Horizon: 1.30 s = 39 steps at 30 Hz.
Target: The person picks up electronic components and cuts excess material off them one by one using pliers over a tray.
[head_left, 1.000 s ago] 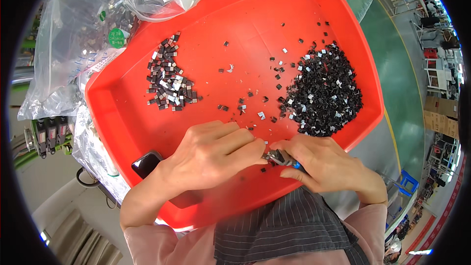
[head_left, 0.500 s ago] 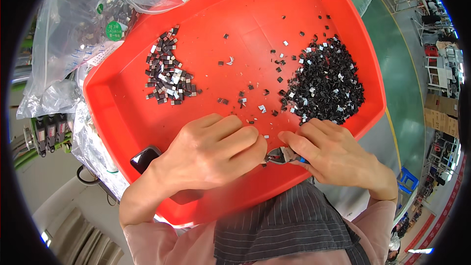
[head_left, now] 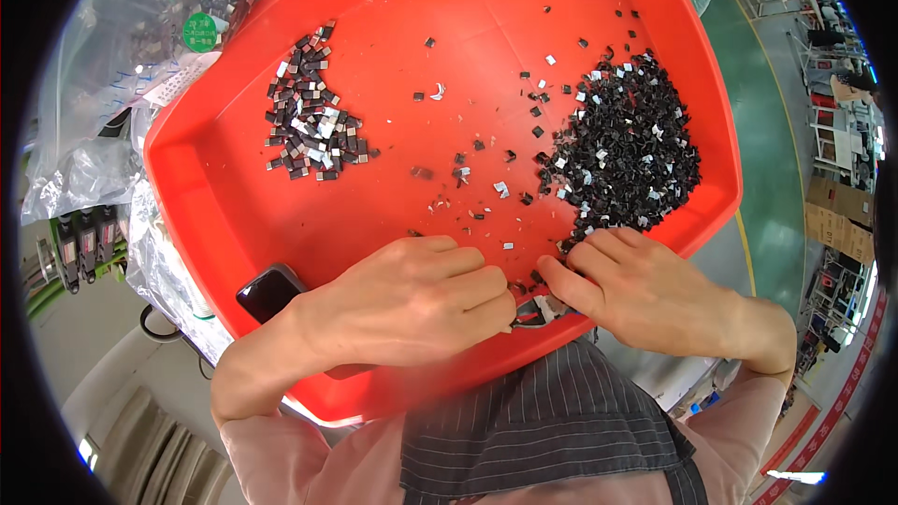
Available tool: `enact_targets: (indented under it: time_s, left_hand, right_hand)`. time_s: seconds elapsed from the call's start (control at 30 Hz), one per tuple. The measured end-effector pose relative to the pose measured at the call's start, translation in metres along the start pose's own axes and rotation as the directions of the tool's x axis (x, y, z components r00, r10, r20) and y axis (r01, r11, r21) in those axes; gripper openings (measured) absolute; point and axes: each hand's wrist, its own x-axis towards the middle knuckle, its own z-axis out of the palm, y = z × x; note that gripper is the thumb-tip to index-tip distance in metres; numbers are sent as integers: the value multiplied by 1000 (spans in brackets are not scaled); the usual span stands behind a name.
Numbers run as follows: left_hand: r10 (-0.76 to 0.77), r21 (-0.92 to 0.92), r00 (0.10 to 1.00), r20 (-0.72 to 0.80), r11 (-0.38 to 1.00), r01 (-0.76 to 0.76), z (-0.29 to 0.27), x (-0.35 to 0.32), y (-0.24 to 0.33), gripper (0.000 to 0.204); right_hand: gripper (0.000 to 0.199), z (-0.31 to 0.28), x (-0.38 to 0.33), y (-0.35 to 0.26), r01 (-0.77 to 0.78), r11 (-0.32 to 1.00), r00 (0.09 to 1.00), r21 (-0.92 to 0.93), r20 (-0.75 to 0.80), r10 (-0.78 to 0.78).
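Both of my hands are over the near edge of a large red tray (head_left: 402,131). My left hand (head_left: 416,295) is curled into a pinch; whatever its fingertips hold is hidden. Closed around a small metal hand tool, apparently pliers or cutters (head_left: 535,310), is my right hand (head_left: 645,295). The tool's jaws point toward my left fingers, and its handles are mostly covered by my palm. Just beyond my right hand lies a big heap of tiny black scraps (head_left: 622,150) mixed with white bits. A smaller pile of dark rectangular pieces with silvery ends (head_left: 313,117) lies at the tray's left.
A black glossy rounded device (head_left: 269,293) sits at the tray's near left corner. Clear plastic bags (head_left: 140,47) of small parts stand beyond the left rim. Loose scraps (head_left: 458,173) dot the middle of the tray. Green floor (head_left: 762,131) shows at right.
The view has shifted slightly, so the tray and piles sit a little differently. My right forearm has swung outward, and the tool now shows lower between my hands.
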Motion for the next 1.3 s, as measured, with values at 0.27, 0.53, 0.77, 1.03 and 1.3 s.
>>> enact_targets:
  time_s: [0.27,0.53,0.77,1.03,1.3]
  left_hand:
    - [-40,-78,998,46,996,43,-4,0,2,21]
    - [2,363,978,-209,929,75,-6,4,15,20]
    - [45,493,952,-303,862,116,-7,9,17,19]
    - [-543,-635,825,-155,694,338,-4,5,17,49]
    - [-508,-925,857,82,281,255,-18,9,13,31]
  right_hand:
    - [37,5,-5,-5,15,998,1000,64,-1,-15]
    - [30,10,-6,-9,-66,899,986,432,-113,126]
    - [31,10,-5,-10,-65,807,976,587,-132,174]
    - [36,14,3,-7,-86,891,933,446,-279,229]
    - [34,7,12,-6,-57,794,962,606,-179,205]
